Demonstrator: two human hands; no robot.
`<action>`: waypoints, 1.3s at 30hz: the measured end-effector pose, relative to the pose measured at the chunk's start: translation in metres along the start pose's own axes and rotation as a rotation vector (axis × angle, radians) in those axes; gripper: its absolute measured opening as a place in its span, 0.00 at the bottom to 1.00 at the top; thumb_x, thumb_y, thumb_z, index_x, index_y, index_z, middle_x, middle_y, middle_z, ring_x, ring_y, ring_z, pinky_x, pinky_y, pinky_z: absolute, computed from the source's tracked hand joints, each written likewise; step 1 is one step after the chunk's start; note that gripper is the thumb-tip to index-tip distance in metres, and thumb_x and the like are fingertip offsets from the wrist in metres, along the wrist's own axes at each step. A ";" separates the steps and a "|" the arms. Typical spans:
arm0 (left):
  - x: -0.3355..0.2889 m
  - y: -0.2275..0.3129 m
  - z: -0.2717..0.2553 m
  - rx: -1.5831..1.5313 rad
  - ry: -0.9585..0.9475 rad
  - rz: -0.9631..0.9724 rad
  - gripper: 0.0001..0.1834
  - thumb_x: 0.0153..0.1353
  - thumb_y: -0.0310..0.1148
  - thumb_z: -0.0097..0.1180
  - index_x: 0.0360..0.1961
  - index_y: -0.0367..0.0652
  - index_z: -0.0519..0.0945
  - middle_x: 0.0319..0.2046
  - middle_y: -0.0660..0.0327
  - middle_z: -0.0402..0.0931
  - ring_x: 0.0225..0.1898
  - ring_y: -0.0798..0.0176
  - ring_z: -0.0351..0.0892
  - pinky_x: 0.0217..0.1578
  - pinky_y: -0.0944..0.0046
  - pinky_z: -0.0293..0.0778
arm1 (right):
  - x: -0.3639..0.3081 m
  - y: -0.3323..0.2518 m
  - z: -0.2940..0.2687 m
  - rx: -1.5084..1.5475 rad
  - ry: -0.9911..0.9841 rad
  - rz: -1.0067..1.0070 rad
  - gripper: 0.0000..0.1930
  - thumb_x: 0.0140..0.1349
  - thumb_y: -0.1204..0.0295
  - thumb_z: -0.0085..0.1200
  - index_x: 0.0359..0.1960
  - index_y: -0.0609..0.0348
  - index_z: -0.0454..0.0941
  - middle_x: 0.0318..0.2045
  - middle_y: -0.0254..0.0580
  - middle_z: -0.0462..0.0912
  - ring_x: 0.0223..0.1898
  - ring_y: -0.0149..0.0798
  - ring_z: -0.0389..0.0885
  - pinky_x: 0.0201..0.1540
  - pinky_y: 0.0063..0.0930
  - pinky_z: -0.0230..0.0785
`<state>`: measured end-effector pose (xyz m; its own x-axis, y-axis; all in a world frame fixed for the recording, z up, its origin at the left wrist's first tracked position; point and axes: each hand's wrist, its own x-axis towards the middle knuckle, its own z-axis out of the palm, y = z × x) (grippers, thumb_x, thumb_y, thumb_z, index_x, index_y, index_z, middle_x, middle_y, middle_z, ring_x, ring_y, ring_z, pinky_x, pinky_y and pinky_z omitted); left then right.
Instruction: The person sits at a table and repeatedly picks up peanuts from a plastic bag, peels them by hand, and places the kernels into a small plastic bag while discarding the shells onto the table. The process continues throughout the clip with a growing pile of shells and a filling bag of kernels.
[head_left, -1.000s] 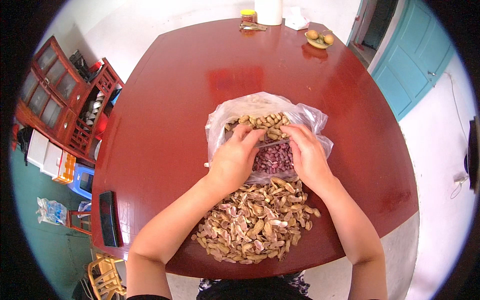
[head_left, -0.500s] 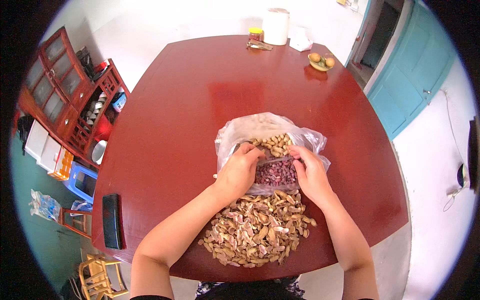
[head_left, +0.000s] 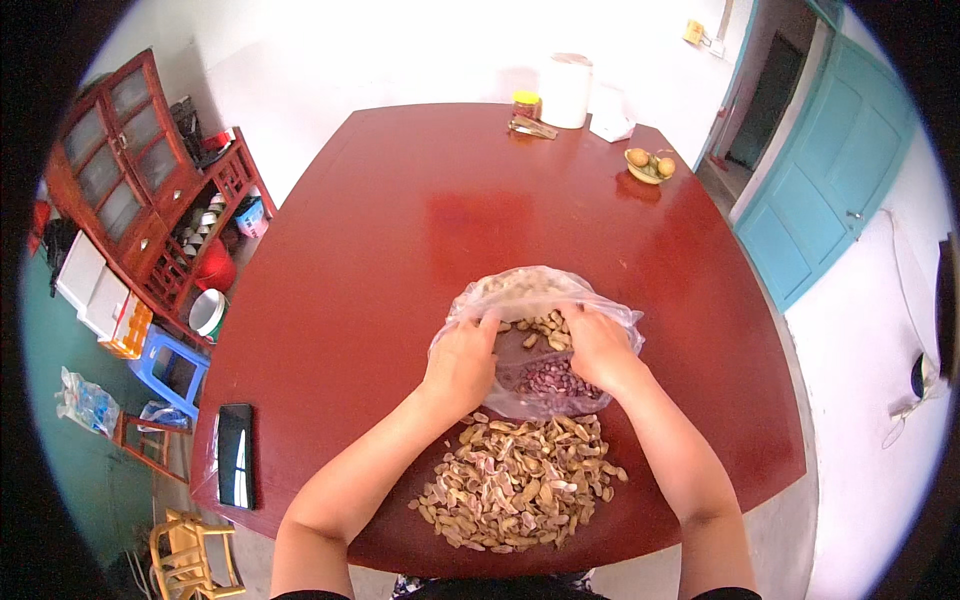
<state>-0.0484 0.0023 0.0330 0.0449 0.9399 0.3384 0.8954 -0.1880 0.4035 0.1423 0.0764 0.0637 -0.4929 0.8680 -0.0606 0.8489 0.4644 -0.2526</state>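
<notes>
A clear plastic bag (head_left: 530, 404) lies on the table in front of me. Unshelled peanuts (head_left: 552, 328) are in its far part, and shelled dark red-purple peanut kernels (head_left: 553, 380) in its near part. My left hand (head_left: 460, 364) is closed on the film at the bag's left side. On the other side my right hand (head_left: 600, 350) has its fingers curled round the bag's film, partly hiding the kernels. Between my forearms, on the near side of the bag, is a broad heap of empty peanut shells (head_left: 520, 485).
The dark red table (head_left: 400, 240) holds a black phone (head_left: 236, 455) at the left edge. At its far end stand a yellow-lidded jar (head_left: 525, 104), a white canister (head_left: 566, 92) and a fruit bowl (head_left: 647, 170). A wooden cabinet (head_left: 130, 170) and blue stool (head_left: 168, 368) stand left.
Both hands have moved from over the middle of the bag to its sides, gripping the film. The bag's shape has shifted and the kernels are bunched closer together. The view has tilted up slightly.
</notes>
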 end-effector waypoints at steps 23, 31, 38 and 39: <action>0.000 0.002 0.023 -0.215 0.159 0.095 0.12 0.51 0.27 0.63 0.39 0.44 0.80 0.37 0.53 0.77 0.44 0.46 0.75 0.44 0.52 0.71 | 0.023 0.016 0.018 0.443 0.171 -0.252 0.14 0.51 0.83 0.53 0.40 0.61 0.79 0.29 0.49 0.78 0.28 0.39 0.78 0.35 0.31 0.70; 0.005 -0.004 0.032 -0.344 0.186 0.018 0.11 0.52 0.25 0.60 0.38 0.44 0.76 0.35 0.54 0.75 0.39 0.45 0.75 0.42 0.52 0.70 | 0.027 0.010 0.034 0.232 0.360 -0.344 0.08 0.58 0.78 0.51 0.39 0.59 0.79 0.34 0.50 0.80 0.40 0.55 0.79 0.42 0.44 0.71; 0.007 -0.010 0.033 -0.297 0.237 0.089 0.11 0.52 0.25 0.60 0.38 0.44 0.76 0.39 0.53 0.76 0.45 0.45 0.74 0.45 0.50 0.67 | 0.029 0.015 0.028 0.269 0.253 -0.317 0.09 0.56 0.76 0.54 0.39 0.58 0.79 0.38 0.50 0.80 0.40 0.56 0.79 0.42 0.43 0.71; 0.007 -0.010 0.034 -0.314 0.213 0.075 0.12 0.52 0.25 0.60 0.39 0.45 0.76 0.40 0.53 0.76 0.46 0.46 0.73 0.46 0.49 0.66 | 0.029 0.015 0.026 0.286 0.268 -0.337 0.09 0.55 0.76 0.55 0.38 0.58 0.79 0.38 0.50 0.80 0.40 0.56 0.79 0.42 0.43 0.71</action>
<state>-0.0425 0.0203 0.0025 -0.0176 0.8464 0.5322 0.7127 -0.3627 0.6004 0.1361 0.1038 0.0326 -0.6319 0.7105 0.3098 0.5467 0.6919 -0.4716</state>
